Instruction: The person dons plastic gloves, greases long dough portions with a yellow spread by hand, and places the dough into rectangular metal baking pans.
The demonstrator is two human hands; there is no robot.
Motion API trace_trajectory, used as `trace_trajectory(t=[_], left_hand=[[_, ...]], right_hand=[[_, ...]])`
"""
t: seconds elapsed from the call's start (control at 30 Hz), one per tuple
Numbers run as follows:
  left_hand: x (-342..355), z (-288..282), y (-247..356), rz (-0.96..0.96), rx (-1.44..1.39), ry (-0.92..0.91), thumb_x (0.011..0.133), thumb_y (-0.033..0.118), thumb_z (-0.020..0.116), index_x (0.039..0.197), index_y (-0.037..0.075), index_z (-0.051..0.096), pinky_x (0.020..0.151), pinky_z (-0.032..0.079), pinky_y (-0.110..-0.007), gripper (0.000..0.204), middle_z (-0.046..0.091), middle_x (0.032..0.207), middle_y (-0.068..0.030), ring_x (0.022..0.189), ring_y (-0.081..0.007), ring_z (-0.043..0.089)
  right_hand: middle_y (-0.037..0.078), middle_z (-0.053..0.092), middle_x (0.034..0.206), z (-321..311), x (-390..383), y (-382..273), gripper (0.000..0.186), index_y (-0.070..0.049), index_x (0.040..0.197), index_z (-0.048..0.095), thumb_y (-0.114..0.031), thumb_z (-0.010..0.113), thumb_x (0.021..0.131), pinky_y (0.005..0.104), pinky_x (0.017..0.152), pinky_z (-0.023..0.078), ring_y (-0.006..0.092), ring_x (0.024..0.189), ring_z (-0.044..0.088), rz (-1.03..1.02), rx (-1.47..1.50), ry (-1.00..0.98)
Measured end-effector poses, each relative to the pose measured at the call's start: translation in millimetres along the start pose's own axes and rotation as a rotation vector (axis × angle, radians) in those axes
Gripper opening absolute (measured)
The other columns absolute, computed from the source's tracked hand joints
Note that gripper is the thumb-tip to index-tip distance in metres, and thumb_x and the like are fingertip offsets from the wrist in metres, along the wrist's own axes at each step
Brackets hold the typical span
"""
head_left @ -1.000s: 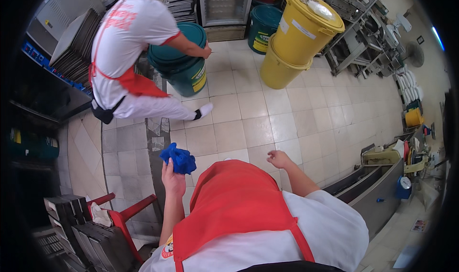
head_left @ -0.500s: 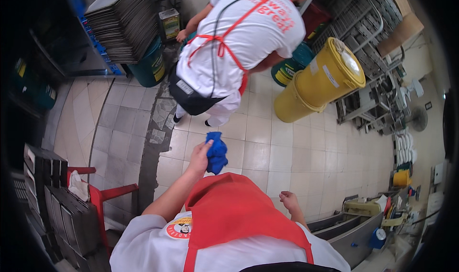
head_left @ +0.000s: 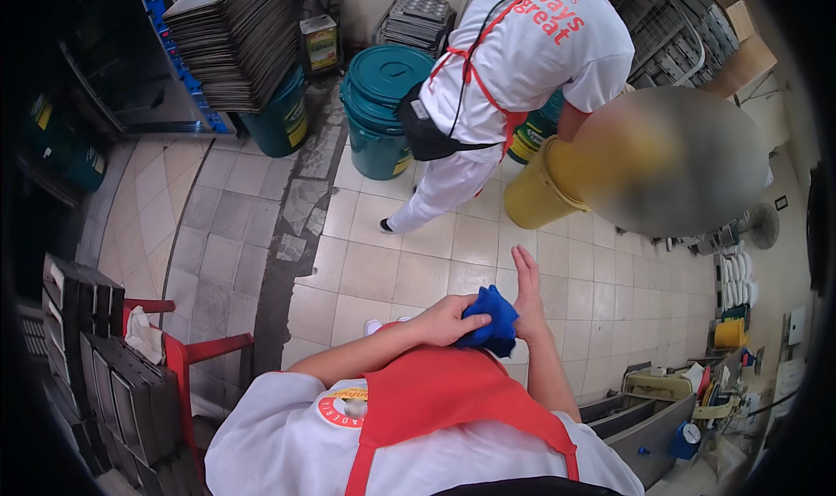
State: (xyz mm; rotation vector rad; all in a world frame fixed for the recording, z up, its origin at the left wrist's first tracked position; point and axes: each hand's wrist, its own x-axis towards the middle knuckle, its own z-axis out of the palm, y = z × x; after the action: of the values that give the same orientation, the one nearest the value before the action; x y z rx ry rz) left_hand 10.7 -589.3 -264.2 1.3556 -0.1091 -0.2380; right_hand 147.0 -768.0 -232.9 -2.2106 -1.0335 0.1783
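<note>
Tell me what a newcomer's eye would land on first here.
First, probably the bright blue cloth in the left hand, just in front of the wearer's red apron, with the open right hand close beside it. Then the co-worker at the upper middle, between a lidded green bucket and a yellow bucket. Last, the tall stack of trays at upper left.

Floor (head_left: 418,274) lies open ahead until the co-worker (head_left: 531,69) and yellow bucket (head_left: 542,187).
</note>
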Motion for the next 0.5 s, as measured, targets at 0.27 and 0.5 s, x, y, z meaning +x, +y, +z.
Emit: trace_trajectory(t=[0.27,0.5], left_hand=[[-43.4,-54.6,-6.0,-0.028,-0.056,0.277,0.101,0.014,0.067,0.128,-0.002,0.065,0.093,0.056,-0.033,0.031,0.076,0.115,-0.0086,0.103,-0.0140,0.069],[-97.6,-145.6,-66.9,-0.127,0.222,0.973,0.105,0.030,0.066,0.120,-0.002,0.070,0.083,0.054,-0.032,0.036,0.074,0.101,-0.0048,0.091,-0.0112,0.064]], right_hand=[[0.019,0.040,0.160,26.2,-51.1,102.8,0.087,-0.008,0.153,0.047,-0.027,0.086,0.077,0.0473,0.112,0.047,0.0379,0.134,0.055,0.327,-0.027,0.105],[0.024,0.071,0.126,49.8,-178.8,205.0,0.062,0.004,0.130,0.068,-0.033,0.081,0.083,0.0429,0.102,0.054,0.0357,0.122,0.067,1.006,-0.037,-0.123]])
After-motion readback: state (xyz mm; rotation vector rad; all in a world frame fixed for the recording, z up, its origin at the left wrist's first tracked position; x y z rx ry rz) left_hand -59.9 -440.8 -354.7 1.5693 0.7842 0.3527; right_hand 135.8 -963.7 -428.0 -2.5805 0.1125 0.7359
